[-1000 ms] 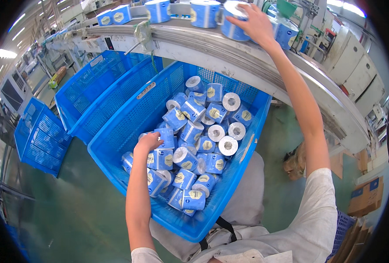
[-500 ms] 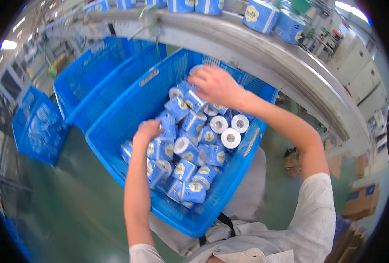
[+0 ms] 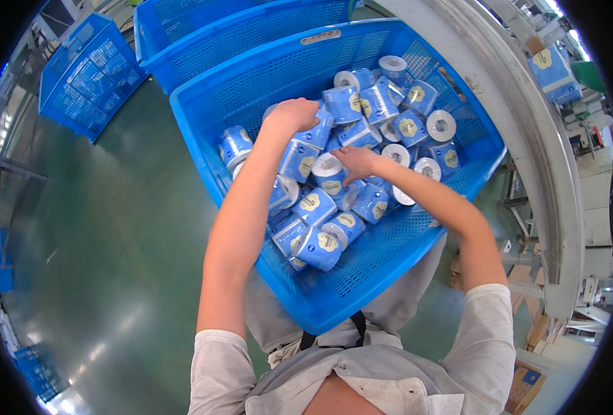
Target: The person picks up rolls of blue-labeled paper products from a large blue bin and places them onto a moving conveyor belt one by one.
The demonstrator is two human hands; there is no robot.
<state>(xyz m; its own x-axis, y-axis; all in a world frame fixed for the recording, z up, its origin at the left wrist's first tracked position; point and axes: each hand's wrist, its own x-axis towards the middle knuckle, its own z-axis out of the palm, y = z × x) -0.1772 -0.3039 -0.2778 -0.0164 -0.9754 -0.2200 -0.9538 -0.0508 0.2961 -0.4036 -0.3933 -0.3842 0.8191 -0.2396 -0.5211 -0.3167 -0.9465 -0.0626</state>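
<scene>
Several toilet rolls in blue-and-white plastic wrap lie heaped at all angles in a large blue plastic crate (image 3: 348, 294). My left hand (image 3: 292, 116) is at the left part of the heap, its fingers curled down over a wrapped toilet roll (image 3: 315, 133); its fingertips are partly hidden. Closer to the middle, my right hand (image 3: 359, 163) has its thumb and fingers against the side of another toilet roll (image 3: 330, 178), which stands with its white end up. More rolls lie close around both hands, some with the cardboard core showing.
Further blue crates (image 3: 251, 38) stand against the far side of mine. Another blue crate (image 3: 95, 76) is on the green floor (image 3: 133, 242) at the left. A grey metal conveyor edge (image 3: 527, 138) curves along the right, with a blue pack (image 3: 554, 72) on it.
My right hand has come from the crate's far end back to the middle of the heap. My left hand stays over the heap's left part. The view has turned and tipped downward.
</scene>
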